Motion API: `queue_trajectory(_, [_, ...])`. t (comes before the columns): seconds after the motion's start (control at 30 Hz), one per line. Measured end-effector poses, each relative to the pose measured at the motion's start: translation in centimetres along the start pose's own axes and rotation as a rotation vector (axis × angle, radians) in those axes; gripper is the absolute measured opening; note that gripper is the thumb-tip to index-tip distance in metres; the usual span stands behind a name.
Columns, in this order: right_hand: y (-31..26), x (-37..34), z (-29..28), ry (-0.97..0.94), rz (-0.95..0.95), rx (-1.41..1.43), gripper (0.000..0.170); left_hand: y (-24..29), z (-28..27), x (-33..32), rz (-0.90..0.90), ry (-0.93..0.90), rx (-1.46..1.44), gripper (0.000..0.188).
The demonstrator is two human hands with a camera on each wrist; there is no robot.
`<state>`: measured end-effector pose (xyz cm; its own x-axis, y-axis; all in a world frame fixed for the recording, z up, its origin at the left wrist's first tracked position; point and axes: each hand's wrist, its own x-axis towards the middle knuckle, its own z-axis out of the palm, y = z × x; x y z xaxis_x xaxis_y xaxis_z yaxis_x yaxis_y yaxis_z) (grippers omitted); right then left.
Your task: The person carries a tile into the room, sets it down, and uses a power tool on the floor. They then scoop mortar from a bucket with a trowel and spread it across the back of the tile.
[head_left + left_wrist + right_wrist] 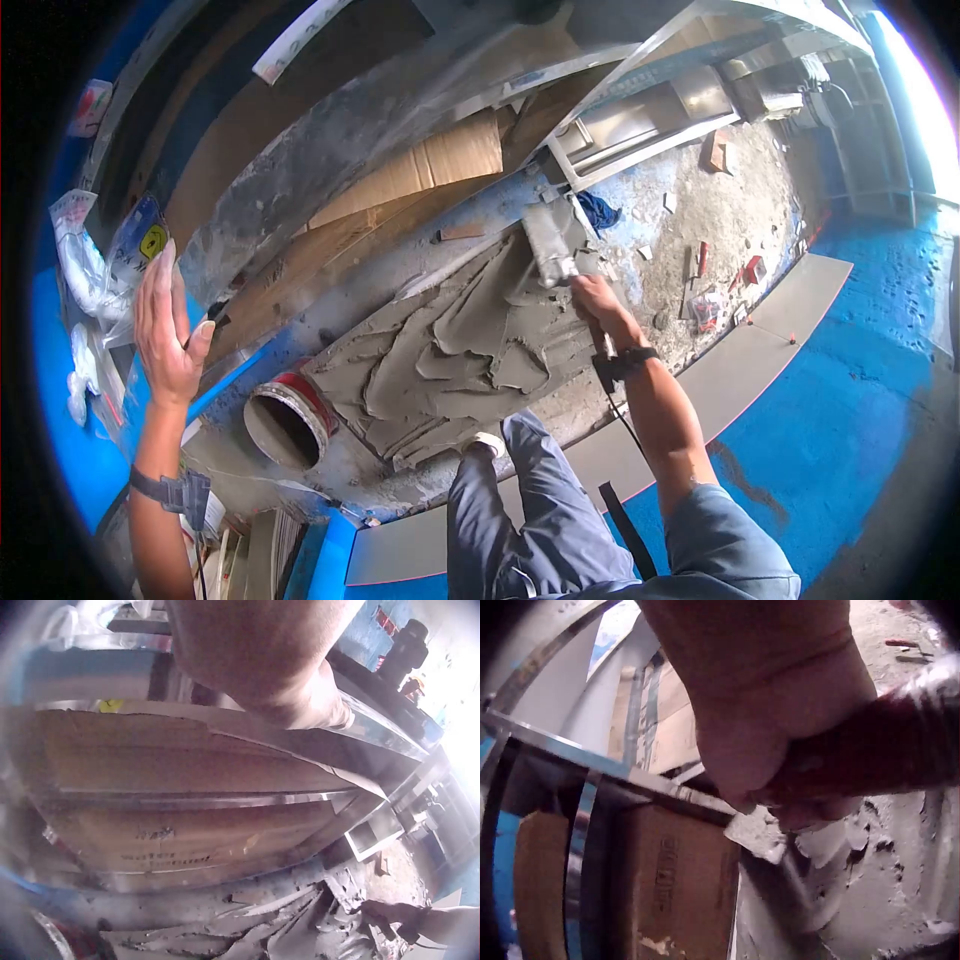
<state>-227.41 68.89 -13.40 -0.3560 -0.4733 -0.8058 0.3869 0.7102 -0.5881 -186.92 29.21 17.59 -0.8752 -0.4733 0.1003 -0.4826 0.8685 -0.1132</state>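
Note:
My right hand [598, 298] grips the handle of a trowel, its blade [548, 240] smeared with mortar at the far right end of a spread bed of wet grey mortar [450, 350]. In the right wrist view the fingers wrap around a dark red handle [855, 750]; a mortar-coated edge [757, 834] shows below the hand. Ridges and swirls mark the mortar's surface. At the left my left hand [168, 330] is raised with straight fingers beside the plastic-covered shelf [290, 180], holding nothing. The left wrist view shows that hand [277, 667] over the cardboard [195, 765].
A round bucket [302, 385] lies on its side by the mortar's left end. Large grey tiles [800, 305] line the near edge. Rubble, a red-handled tool [703, 260] and a blue cloth [598, 210] lie on the floor at right. Metal framing [650, 155] stands behind.

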Motion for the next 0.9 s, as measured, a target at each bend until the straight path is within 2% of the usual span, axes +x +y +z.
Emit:
queue_trajectory(0.07, [0.1, 2.8, 3.6, -0.067, 0.000, -0.266, 0.039, -0.2, 0.0, -0.1, -0.009, -0.023, -0.004, 0.084])
queue_trajectory(0.13, [-0.7, 6.0, 7.9, -0.153, -0.029, -0.299, 0.042, -0.2, 0.1, -0.3, -0.012, -0.046, -0.008, 0.085])
queue_trajectory(0.23, [-4.2, 5.1, 10.9, -0.193, 0.028, -0.238, 0.042, -0.2, 0.1, 0.0, 0.001, -0.030, -0.023, 0.084])
queue_trajectory(0.33, [-0.6, 4.7, 6.5, -0.207, 0.005, -0.288, 0.039, 0.2, -0.2, 0.0, -0.023, -0.031, -0.021, 0.083])
queue_trajectory(0.4, [0.9, 1.8, 2.8, -0.212, 0.031, 0.016, 0.036, 0.4, -0.3, 0.2, -0.020, 0.009, -0.017, 0.083])
queue_trajectory(0.43, [1.7, 0.4, 1.3, -0.189, -0.015, -0.032, 0.035, 0.7, -0.5, 0.4, -0.032, 0.011, -0.037, 0.082])
queue_trajectory(0.5, [3.0, -0.1, 1.1, -0.165, -0.061, -0.084, 0.034, 0.6, -0.5, 0.4, -0.036, 0.020, -0.055, 0.082])
queue_trajectory(0.57, [6.4, 1.8, 2.3, -0.260, 0.048, 0.046, 0.034, 0.6, -0.4, 0.4, -0.029, 0.033, -0.075, 0.082])
queue_trajectory(0.6, [6.0, 2.3, 5.7, -0.163, 0.060, -0.081, 0.035, 0.6, -0.4, 0.3, -0.031, 0.029, -0.072, 0.082])
queue_trajectory(0.63, [4.3, 2.3, 8.8, -0.240, 0.094, -0.048, 0.038, 0.6, -0.5, 0.2, -0.026, 0.012, -0.063, 0.080])
queue_trajectory(0.7, [3.7, 4.7, 15.8, -0.244, 0.015, -0.209, 0.040, 0.4, -0.6, 0.1, -0.014, -0.010, -0.052, 0.079])
queue_trajectory(0.73, [-1.2, 2.0, 18.3, -0.305, 0.017, -0.278, 0.040, 0.5, -0.5, 0.1, -0.015, -0.001, -0.060, 0.079])
queue_trajectory(0.77, [-0.9, 3.4, 21.0, -0.251, 0.039, -0.313, 0.043, 0.5, -0.4, 0.2, -0.016, 0.012, -0.066, 0.080])
queue_trajectory(0.87, [-2.3, 1.9, 23.4, -0.258, -0.004, -0.157, 0.046, 0.6, -0.5, 0.2, -0.029, 0.015, -0.083, 0.080])
queue_trajectory(0.9, [-1.9, 2.4, 22.8, -0.272, 0.052, -0.282, 0.044, 0.6, -0.5, 0.0, -0.029, 0.015, -0.088, 0.080])
